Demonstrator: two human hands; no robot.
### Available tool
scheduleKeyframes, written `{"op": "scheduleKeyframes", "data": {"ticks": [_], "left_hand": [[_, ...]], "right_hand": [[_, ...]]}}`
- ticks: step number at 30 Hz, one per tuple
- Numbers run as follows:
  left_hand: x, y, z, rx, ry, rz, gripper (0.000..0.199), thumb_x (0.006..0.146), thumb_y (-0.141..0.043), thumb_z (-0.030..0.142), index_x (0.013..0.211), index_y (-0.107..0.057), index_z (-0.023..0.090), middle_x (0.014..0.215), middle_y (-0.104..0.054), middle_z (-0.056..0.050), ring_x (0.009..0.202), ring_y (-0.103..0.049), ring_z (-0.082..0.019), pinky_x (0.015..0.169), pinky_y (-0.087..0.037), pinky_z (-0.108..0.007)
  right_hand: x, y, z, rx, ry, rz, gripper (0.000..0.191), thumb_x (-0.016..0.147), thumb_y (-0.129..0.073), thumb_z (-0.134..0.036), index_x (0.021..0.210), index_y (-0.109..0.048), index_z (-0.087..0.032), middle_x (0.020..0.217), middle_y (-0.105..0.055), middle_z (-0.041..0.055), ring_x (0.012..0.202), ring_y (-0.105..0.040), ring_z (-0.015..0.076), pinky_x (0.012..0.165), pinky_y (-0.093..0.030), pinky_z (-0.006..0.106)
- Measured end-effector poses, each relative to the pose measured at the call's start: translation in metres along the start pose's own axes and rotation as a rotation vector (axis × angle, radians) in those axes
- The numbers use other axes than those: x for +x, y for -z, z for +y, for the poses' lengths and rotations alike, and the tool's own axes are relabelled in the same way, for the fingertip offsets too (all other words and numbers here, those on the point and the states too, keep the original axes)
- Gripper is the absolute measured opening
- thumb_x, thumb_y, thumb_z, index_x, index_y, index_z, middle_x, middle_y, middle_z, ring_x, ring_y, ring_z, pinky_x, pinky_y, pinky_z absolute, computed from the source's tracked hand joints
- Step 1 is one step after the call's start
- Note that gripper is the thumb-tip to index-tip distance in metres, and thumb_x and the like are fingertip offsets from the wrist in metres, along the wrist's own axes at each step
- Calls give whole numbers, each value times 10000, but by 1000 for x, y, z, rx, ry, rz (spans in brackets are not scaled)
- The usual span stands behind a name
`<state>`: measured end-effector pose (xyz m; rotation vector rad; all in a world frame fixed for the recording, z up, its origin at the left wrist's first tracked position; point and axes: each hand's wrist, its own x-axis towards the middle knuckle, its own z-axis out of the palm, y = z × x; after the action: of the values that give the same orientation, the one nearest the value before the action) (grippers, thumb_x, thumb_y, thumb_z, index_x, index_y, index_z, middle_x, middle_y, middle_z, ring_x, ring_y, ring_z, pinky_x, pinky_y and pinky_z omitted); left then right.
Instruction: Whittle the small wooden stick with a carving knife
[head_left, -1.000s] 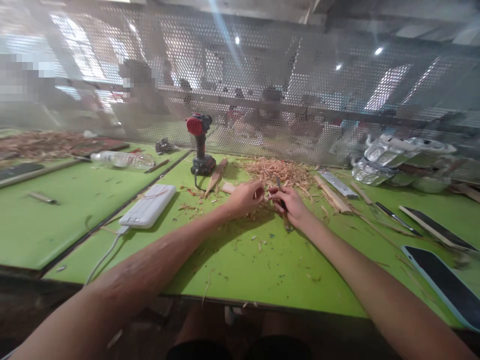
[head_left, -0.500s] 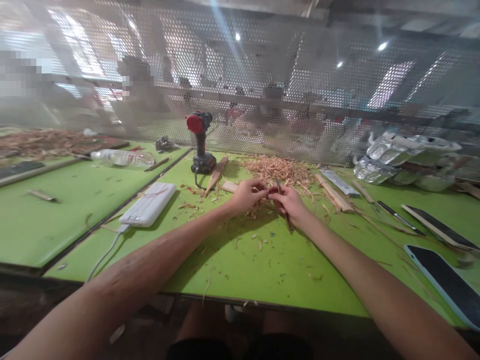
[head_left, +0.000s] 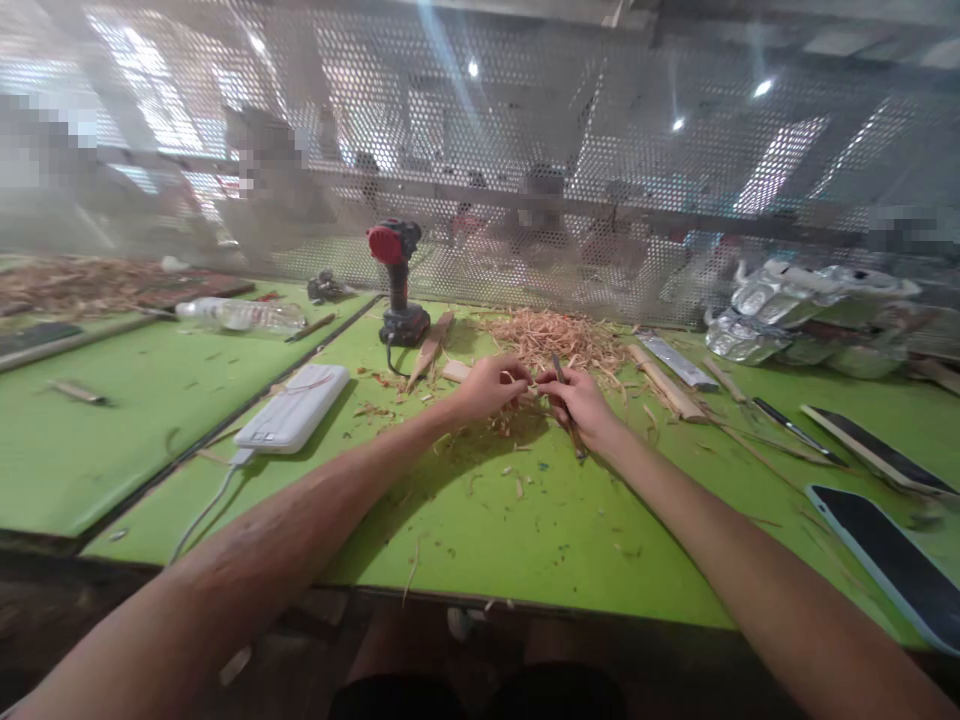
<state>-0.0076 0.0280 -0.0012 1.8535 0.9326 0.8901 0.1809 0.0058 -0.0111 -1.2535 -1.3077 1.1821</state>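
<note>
My right hand (head_left: 583, 402) is closed around a slim knife-like tool (head_left: 577, 442), whose thin end rises above the fingers and whose handle comes out below the palm. Thumb and forefinger of my left hand (head_left: 489, 386) pinch together close beside the right fingertips. Whatever small thing may lie between them is too small to make out. From behind my left hand a pale flat piece of wood (head_left: 454, 371) sticks out; whether the hand touches it I cannot tell. Curled wood shavings (head_left: 559, 335) are heaped just beyond both hands.
On the green table (head_left: 480, 540) stand a red and black cordless drill (head_left: 397, 270) and a white power bank (head_left: 296, 410) with a cable. A wood strip (head_left: 667, 385), a pen-like tool (head_left: 799, 432), a phone (head_left: 874, 560) and foil packs (head_left: 795, 310) lie right. A perforated screen (head_left: 480, 220) closes the back.
The view has shifted very slightly. My fingertips have moved a little, with a small pale spot now showing between the two hands; the tool stays in my right hand.
</note>
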Motion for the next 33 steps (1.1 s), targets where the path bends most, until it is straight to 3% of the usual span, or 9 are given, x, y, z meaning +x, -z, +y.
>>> {"op": "scheduleKeyframes", "data": {"ticks": [2,5,7,15,19,22,27,33], "left_hand": [[0,10,4,43,1,-122,94,893,-653,171,916,-726,118,823,-751,-62,613,-651,-104,556,-489,-216],[-1,21,12,154,-35,-454,99,871,-686,206,887,-749,132,841,-763,-63,653,-673,-117,616,-514,-236],[-2,22,16,220,-65,-576,104,854,-718,238,862,-754,141,817,-762,-55,668,-678,-127,637,-514,-244],[-8,10,17,398,-164,-637,88,774,-737,129,843,-775,169,867,-764,-37,737,-668,-134,670,-488,-235],[-7,10,13,393,-217,-591,96,776,-708,97,794,-766,171,857,-748,-37,730,-658,-128,666,-480,-231],[-5,11,11,302,-216,-495,64,807,-695,130,824,-749,160,866,-737,-47,718,-649,-123,661,-488,-234],[-2,14,4,-19,-54,-299,118,896,-688,264,888,-688,146,761,-678,-24,607,-596,-99,563,-463,-223],[0,25,-8,-254,104,-166,175,871,-768,272,989,-719,152,836,-695,-18,665,-622,-89,669,-542,-250]], "right_hand": [[1,0,-1,-14,-6,34,62,823,-698,-220,827,-636,-224,448,-416,-85,364,-337,84,357,-236,218],[3,2,-2,-44,26,96,59,827,-671,-204,811,-621,-232,445,-405,-80,376,-325,91,371,-224,222],[3,3,-3,-81,41,124,88,820,-685,-212,793,-607,-239,445,-401,-77,384,-326,96,382,-226,226],[-4,-1,-11,-150,68,158,47,814,-593,-133,811,-610,-177,477,-404,-89,405,-341,72,439,-221,235],[-4,-1,-11,-128,62,141,78,872,-562,-163,822,-621,-149,601,-476,-64,425,-357,56,443,-227,241],[0,1,-8,-190,153,165,156,944,-537,-243,884,-645,-147,665,-512,-47,452,-367,68,453,-251,253],[0,3,-9,-296,306,188,354,1015,-515,-478,1024,-677,-164,665,-519,-34,514,-391,108,511,-307,277],[-13,-1,-16,-398,399,-63,461,1001,-493,-627,995,-709,-220,672,-517,-11,537,-408,143,514,-320,282]]}}
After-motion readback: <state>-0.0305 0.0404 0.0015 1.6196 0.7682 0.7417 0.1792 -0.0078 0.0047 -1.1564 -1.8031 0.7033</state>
